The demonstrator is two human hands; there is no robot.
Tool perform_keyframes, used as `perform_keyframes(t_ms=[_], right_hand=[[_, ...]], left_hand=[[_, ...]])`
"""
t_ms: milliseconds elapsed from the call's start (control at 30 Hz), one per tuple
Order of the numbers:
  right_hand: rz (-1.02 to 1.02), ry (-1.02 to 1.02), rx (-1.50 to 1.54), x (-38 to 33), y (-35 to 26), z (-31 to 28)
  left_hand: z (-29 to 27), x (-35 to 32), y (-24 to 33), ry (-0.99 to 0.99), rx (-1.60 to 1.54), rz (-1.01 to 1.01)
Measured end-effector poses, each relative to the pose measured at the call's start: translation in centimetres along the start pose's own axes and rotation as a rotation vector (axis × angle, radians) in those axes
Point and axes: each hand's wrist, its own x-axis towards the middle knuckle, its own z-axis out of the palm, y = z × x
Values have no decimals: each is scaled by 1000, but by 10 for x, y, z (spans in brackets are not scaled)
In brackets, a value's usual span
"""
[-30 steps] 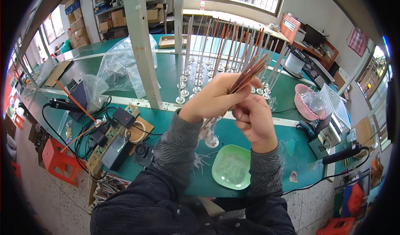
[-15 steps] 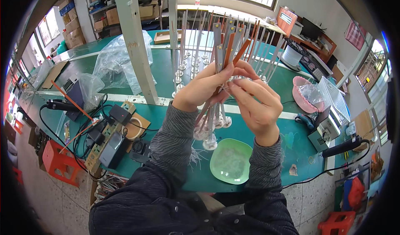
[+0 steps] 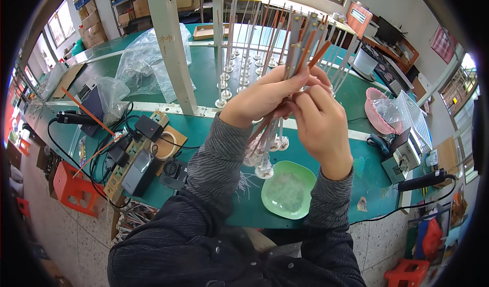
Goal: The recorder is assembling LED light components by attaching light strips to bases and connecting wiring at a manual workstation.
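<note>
My left hand [image 3: 267, 97] is wrapped round a bundle of thin grey and orange strips [image 3: 294, 50], held tilted above the table. Clear round discs [image 3: 264, 171] hang at the bundle's lower ends. Pressed against the bundle's middle, my right hand [image 3: 324, 126] has its fingers curled in a pinch. What lies between those fingertips is hidden. Below the hands stands a pale green dish [image 3: 289, 205] with a whitish bottom. Behind them, several more grey and orange strips [image 3: 248, 45] stand upright on clear round bases.
A white post [image 3: 175, 58] rises left of my hands, beside clear plastic bags [image 3: 145, 65]. Power strips [image 3: 119, 180], adapters and cables crowd the left. On the right are a pink basket [image 3: 377, 116], a metal box [image 3: 402, 157] and a black-handled corded tool [image 3: 423, 180].
My right hand has turned, its fingers curling in tighter against the bundle. A clear shiny bit seen earlier at its fingertips is now hidden. The whole view has shifted slightly.
</note>
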Motion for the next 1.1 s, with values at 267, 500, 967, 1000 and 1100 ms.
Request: perform_keyframes(t_ms=[267, 500, 967, 1000, 1100], right_hand=[[129, -155, 223, -3, 11, 2], [98, -79, 261, -5, 7, 6], [99, 117, 233, -7, -4, 23], [109, 154, 318, -6, -4, 25], [528, 125, 920, -6, -13, 20]], left_hand=[[-1, 11, -16, 48, -45, -81], [0, 7, -10, 41, -38, -88], [-3, 5, -4, 137, 430, 218], [-5, 4, 0, 157, 756, 365], [-2, 4, 10, 141, 905, 566]])
